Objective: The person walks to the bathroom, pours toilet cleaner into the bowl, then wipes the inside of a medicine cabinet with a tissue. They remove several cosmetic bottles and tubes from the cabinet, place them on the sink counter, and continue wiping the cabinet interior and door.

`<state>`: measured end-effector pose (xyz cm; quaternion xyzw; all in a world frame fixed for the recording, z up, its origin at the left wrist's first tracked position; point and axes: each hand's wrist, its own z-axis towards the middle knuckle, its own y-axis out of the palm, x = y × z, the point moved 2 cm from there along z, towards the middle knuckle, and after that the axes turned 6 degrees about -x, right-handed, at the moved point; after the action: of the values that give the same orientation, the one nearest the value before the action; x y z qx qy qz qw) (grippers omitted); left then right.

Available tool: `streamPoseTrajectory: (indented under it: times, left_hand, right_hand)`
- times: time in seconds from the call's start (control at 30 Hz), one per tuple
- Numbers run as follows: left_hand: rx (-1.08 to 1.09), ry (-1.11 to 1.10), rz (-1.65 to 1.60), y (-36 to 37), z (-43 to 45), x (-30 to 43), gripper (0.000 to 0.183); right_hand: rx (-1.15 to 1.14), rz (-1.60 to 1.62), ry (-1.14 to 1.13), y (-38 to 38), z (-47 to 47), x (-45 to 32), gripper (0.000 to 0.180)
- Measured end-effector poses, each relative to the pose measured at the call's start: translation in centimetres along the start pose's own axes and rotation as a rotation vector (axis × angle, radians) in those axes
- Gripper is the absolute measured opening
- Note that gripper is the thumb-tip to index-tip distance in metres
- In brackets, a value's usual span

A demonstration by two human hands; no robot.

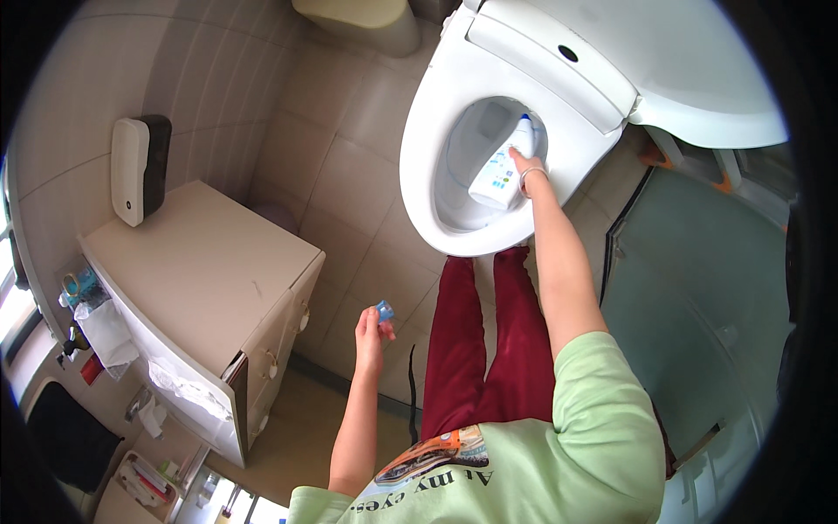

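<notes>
My right hand [527, 169] grips a white plastic cleaner bottle [501, 171] with a blue nozzle, its label bearing writing. The bottle is tilted over the opening of the white toilet [419, 177], its nozzle pointing towards the bowl's back. Blue streaks run along the inner wall of the bowl. A silvery bangle circles my right wrist. The toilet's lid [713, 72] is up, and the seat lies on the rim. To the left, away from the toilet, my left hand [374, 331] holds a small translucent blue cap [384, 310] between its fingers, above the tiled floor.
A beige drawer cabinet [209, 262] stands at the left, with a white and black dispenser [139, 170] at its far end. Behind the toilet's left side is a pale bin [366, 23]. A frosted glass panel [694, 281] lies to the right.
</notes>
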<state>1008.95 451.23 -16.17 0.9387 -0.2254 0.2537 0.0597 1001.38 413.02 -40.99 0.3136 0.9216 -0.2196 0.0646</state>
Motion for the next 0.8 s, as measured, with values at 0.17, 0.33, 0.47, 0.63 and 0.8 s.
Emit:
streamPoseTrajectory:
  times: [0.17,0.33,0.47,0.63,0.8]
  left_hand:
    - [-0.038,0.001,0.011,1.5,-0.3,0.6,0.022]
    - [-0.114,0.037,0.096,4.3,-0.6,2.4,0.021]
    - [-0.167,0.169,0.168,6.8,0.0,4.5,0.019]
    - [-0.241,0.354,0.393,11.8,1.4,9.6,0.021]
    - [-0.168,0.456,0.962,15.4,0.6,12.4,0.035]
  right_hand:
    - [-0.202,-0.133,-0.297,1.0,-6.8,0.6,0.058]
    - [-0.225,-0.297,-0.596,-0.6,-13.0,3.3,0.061]
    - [-0.164,-0.367,-0.792,-2.5,-19.2,4.8,0.056]
    - [-0.164,-0.467,-1.054,-5.1,-24.3,6.8,0.054]
    - [-0.171,-0.472,-1.109,-7.7,-25.6,8.5,0.051]
